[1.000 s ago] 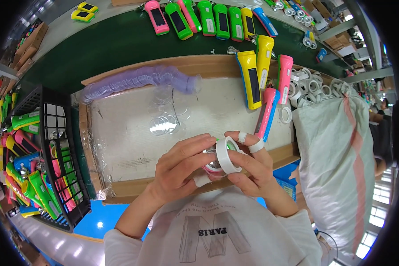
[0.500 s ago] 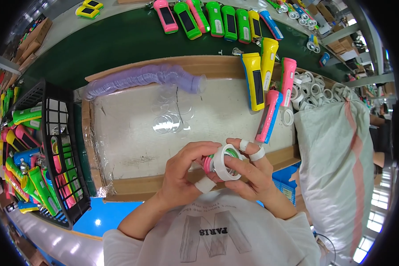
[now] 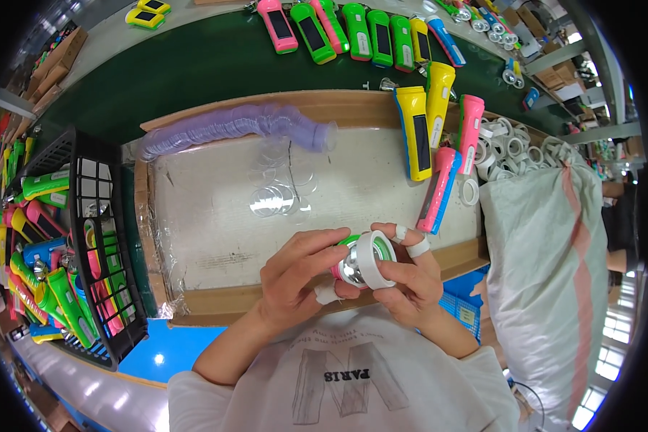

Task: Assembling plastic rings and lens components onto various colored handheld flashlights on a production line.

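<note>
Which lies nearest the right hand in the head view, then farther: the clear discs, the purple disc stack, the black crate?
From the right hand:
1. Clear discs, up-left on the board.
2. Purple disc stack, along the board's far edge.
3. Black crate, far left.

Before you lies a cardboard-edged work tray (image 3: pixel 194 306) lined with clear film. Along its far edge runs a long stack of purple-tinted lens discs (image 3: pixel 230 126), with loose clear discs (image 3: pixel 273 198) near the tray's middle. At its right edge lie two yellow flashlights (image 3: pixel 425 122) and two pink flashlights (image 3: pixel 453 158). A black crate (image 3: pixel 86 187) of coloured flashlights stands left; a white sack (image 3: pixel 554 273) stands right.
</note>
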### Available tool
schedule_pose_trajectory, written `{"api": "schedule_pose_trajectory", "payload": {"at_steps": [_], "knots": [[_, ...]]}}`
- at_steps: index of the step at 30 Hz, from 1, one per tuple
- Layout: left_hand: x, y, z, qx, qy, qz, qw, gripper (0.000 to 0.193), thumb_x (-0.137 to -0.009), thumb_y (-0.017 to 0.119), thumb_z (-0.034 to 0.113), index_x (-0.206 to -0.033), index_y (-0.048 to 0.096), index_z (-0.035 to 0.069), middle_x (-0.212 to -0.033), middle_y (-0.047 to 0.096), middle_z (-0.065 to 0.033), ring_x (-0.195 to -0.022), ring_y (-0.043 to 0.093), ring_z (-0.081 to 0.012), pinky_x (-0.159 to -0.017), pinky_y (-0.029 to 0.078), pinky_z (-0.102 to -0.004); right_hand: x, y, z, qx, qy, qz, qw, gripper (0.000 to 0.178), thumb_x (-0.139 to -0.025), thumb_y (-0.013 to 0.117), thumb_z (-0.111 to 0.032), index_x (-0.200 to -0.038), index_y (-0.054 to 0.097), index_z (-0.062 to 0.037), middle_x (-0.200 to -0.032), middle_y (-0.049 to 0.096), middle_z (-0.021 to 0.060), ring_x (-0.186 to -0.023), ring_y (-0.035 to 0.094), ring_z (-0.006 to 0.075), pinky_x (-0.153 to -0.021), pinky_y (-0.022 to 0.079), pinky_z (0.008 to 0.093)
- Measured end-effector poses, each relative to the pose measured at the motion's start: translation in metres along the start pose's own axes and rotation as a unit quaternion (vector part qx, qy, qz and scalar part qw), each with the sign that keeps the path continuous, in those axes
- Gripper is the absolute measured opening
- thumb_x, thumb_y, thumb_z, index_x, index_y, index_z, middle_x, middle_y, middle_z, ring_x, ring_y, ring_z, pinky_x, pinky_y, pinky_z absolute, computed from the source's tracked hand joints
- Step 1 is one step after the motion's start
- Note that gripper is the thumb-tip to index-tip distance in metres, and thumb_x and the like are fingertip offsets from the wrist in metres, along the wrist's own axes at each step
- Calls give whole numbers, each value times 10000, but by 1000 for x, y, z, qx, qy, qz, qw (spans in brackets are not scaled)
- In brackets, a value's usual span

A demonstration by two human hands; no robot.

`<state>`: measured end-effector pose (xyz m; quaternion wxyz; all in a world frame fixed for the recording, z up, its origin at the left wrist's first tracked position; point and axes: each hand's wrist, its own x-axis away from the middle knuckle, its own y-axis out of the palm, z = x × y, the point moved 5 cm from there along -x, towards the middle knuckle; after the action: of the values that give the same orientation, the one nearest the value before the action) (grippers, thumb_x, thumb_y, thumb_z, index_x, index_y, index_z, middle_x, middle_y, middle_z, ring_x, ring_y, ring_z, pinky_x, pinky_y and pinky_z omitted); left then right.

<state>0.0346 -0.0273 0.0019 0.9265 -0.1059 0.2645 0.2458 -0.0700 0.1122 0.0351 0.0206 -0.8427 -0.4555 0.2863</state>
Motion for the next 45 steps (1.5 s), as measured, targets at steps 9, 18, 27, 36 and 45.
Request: {"api": "schedule_pose_trajectory", "payload": {"at_steps": [9,18,27,36,45], "knots": [[-9,-1,9,-121,58,-1,991,624,-621,701,-109,-1225,602,9,-1121,651,-188,-918,658,-331,-742,567,-364,-22,-8,-19,216,-47,-48,974,398,-700,846,-251,-980,702,-7,-1144,584,244,-951,663,346,-723,557,348],[-9,10,23,-244,46,-135,959,605,-776,699,64,-1347,522,157,-1206,571,-206,-941,647,-316,-714,580,-348,-20,-7,-22,283,-56,-43,956,456,-619,873,-327,-897,689,-16,-1061,603,197,-861,672,314,-634,538,348],[1,16,36,-331,72,-95,936,373,-733,749,108,-1095,670,151,-1164,566,-208,-897,665,-283,-684,588,-321,-33,-8,-48,289,47,-120,948,656,-694,839,-180,-1264,556,-20,-1027,565,199,-842,649,340,-654,541,371],[7,28,31,-263,55,-100,958,151,-766,696,209,-876,644,120,-1042,573,-273,-950,639,-379,-864,556,-428,-54,7,-60,356,58,-437,824,550,-757,678,-5,-1283,531,-74,-1068,486,215,-813,645,312,-653,570,364],[7,26,30,-248,63,-69,964,202,-690,724,93,-872,658,151,-1047,581,-194,-873,660,-293,-647,582,-343,-53,8,-60,355,21,-446,822,539,-753,743,-126,-1251,544,-72,-1028,511,157,-774,642,262,-606,544,343]]}}
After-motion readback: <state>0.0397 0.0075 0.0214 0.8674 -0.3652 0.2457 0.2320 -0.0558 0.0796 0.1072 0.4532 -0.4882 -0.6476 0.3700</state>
